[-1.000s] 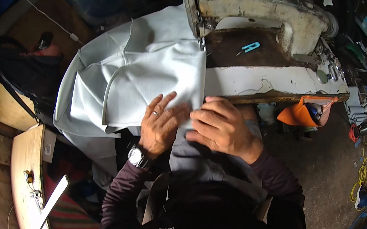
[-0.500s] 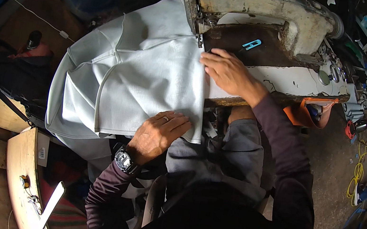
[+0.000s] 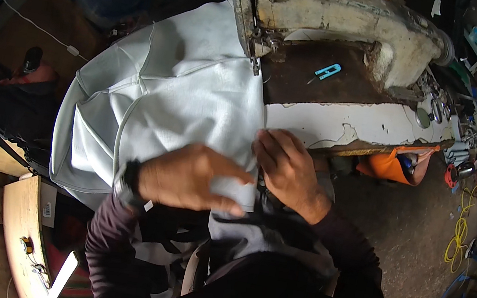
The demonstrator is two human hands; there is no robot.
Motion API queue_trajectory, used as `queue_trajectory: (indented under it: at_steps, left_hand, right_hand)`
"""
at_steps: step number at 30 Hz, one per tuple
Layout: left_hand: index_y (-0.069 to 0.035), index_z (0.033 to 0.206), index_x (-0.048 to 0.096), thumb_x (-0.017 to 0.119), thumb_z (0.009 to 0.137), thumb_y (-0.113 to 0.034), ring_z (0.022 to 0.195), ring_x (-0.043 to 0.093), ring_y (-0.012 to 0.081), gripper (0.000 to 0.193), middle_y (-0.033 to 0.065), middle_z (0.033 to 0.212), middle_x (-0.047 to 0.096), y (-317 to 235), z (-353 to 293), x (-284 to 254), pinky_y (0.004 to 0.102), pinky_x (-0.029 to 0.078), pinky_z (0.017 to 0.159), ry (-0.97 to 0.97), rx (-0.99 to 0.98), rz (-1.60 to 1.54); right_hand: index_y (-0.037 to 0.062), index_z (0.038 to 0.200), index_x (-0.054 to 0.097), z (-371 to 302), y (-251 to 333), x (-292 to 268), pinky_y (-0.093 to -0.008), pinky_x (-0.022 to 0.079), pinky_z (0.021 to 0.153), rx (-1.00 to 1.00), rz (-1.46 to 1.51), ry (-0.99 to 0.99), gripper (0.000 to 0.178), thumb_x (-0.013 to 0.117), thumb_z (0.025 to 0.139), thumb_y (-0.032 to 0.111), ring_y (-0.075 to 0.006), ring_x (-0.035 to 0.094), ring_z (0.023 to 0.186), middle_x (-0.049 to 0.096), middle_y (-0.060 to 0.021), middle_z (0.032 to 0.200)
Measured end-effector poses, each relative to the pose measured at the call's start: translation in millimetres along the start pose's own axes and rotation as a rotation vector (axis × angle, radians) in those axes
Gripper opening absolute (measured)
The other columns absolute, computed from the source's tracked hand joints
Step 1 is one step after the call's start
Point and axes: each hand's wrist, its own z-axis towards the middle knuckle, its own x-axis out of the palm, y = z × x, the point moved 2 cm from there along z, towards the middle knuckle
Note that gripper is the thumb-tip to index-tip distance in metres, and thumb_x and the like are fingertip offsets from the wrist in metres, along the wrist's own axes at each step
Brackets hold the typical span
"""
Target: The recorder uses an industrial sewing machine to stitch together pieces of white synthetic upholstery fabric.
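Note:
A large piece of pale grey-white material (image 3: 195, 105) with stitched seams spreads left of the sewing machine (image 3: 335, 11), part of it under the needle end. Along its right edge, near my lap, my right hand (image 3: 291, 173) has its fingers curled and pinched on the border. My left hand (image 3: 193, 176), smeared by motion, hovers over the lower right corner of the material, thumb and fingers apart. On the machine bed lies a light blue thread snipper (image 3: 327, 71), away from both hands.
An orange pouch (image 3: 395, 164) hangs under the white tabletop's (image 3: 330, 123) front edge. A round metal piece (image 3: 422, 117) and other small parts sit at its right end. A yellow cord (image 3: 458, 234) lies on the floor. At lower left stands a wooden board (image 3: 20, 227).
My right hand has come back from beside the needle, down along the material's right edge. My left hand has lifted and opened near the lower corner.

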Motion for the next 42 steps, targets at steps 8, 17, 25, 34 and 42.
queue_trajectory:
  at_steps: [8,17,25,34,42]
  left_hand:
    - [-0.005,0.131,0.074,0.07,0.102,-0.018,0.133,0.063,0.0365,0.032,0.0175,0.141,0.068,106.2,54.8,-30.6,0.0471,0.051,0.112,-0.397,0.026,0.491]
    - [-0.011,0.125,0.078,0.071,0.101,-0.025,0.132,0.065,0.0281,0.028,0.0106,0.138,0.071,128.0,49.9,-33.9,0.0498,0.043,0.124,-0.398,0.082,0.554]
    - [-0.01,0.123,0.078,0.069,0.102,-0.024,0.134,0.064,0.0254,0.027,0.0103,0.135,0.072,133.3,52.2,-38.3,0.0511,0.041,0.124,-0.393,0.098,0.577]
    - [-0.009,0.122,0.079,0.072,0.099,-0.02,0.132,0.064,0.0273,0.026,0.011,0.135,0.072,137.8,61.4,-46.9,0.0483,0.047,0.12,-0.41,0.098,0.601]
    - [-0.008,0.121,0.078,0.073,0.098,-0.019,0.123,0.066,0.0309,0.026,0.0099,0.132,0.073,149.0,71.9,-57.7,0.0404,0.059,0.104,-0.465,0.126,0.646]
  right_hand:
    - [-0.007,0.112,0.072,7.4,-0.1,-7.5,-0.0457,0.056,0.106,-0.032,0.012,0.134,0.033,0.065,0.088,0.014,-0.0324,0.062,0.12,0.07,-0.0219,0.124]
    - [-0.0061,0.116,0.072,14.6,-1.6,-8.2,-0.0482,0.056,0.107,-0.05,-0.008,0.282,0.032,0.063,0.094,0.015,-0.0321,0.063,0.119,0.069,-0.0225,0.127]
    - [-0.0033,0.118,0.073,19.5,-9.2,-3.1,-0.05,0.055,0.109,-0.037,0.001,0.317,0.032,0.065,0.093,0.016,-0.0314,0.063,0.119,0.068,-0.0212,0.129]
    - [-0.003,0.116,0.074,29.3,-22.4,0.9,-0.0498,0.053,0.112,-0.023,0.012,0.332,0.032,0.066,0.091,0.015,-0.0299,0.062,0.12,0.069,-0.0199,0.129]
    - [-0.0034,0.109,0.074,43.1,-41.2,9.3,-0.0468,0.055,0.109,-0.003,0.027,0.312,0.028,0.067,0.088,0.013,-0.0271,0.062,0.116,0.07,-0.0169,0.126]
